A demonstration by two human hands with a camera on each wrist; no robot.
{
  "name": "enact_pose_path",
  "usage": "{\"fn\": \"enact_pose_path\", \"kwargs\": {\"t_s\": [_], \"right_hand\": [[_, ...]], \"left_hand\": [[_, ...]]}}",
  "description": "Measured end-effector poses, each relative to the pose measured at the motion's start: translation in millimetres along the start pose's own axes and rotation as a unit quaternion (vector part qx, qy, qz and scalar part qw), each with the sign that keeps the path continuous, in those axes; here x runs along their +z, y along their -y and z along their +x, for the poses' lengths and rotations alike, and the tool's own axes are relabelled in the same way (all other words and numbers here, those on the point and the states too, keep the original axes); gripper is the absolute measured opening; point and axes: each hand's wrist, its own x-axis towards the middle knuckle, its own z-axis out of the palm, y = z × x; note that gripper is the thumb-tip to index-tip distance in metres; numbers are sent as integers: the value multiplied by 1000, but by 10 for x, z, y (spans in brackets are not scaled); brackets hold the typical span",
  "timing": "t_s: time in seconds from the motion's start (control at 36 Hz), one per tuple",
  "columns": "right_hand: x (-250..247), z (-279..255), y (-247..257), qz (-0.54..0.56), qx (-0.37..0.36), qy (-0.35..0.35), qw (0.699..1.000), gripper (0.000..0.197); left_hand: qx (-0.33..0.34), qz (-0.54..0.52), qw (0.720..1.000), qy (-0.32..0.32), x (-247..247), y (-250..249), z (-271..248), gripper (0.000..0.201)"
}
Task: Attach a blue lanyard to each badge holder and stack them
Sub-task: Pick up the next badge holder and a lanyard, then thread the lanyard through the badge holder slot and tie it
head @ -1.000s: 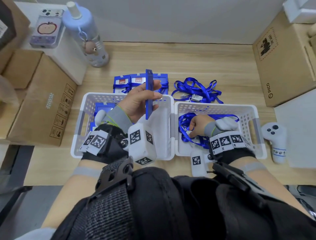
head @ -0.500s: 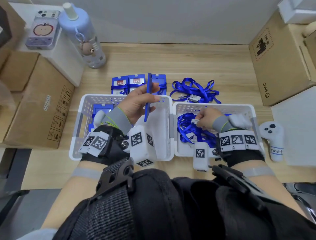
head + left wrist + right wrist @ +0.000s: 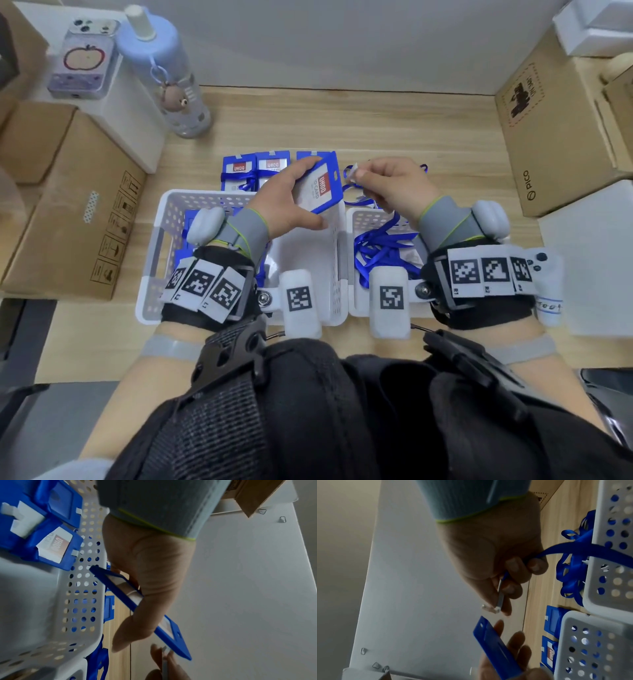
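Blue rectangular plastic badge holder gripped by left hand above far rim of left white perforated plastic basket. Slot end just short of clear clip of blue ribbon lanyard, pinched by right hand. Bare wooden tabletop beyond.

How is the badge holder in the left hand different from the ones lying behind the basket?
The held badge holder is up in the air, tilted, in the left hand; the finished badges lie flat on the table. The held one has no lanyard yet; those have blue lanyards around them. Both are blue.
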Motion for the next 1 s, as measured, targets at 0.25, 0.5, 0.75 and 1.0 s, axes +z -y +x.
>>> {"fn": "enact_pose_path", "kwargs": {"t_s": [0.25, 0.5, 0.75, 1.0], "right_hand": [[76, -82, 82, -12, 6, 40, 999, 20], [64, -118, 82, -43, -4, 43, 998, 10], [72, -125, 85, 6, 10, 49, 999, 23], [132, -127, 105, 32, 17, 62, 997, 42]], "left_hand": [[21, 46, 999, 6, 0, 19, 10, 89], [9, 88, 996, 8, -6, 26, 9, 91], [15, 148, 989, 10, -13, 52, 16, 91], [24, 195, 980, 17, -22, 57, 33, 91]]}}
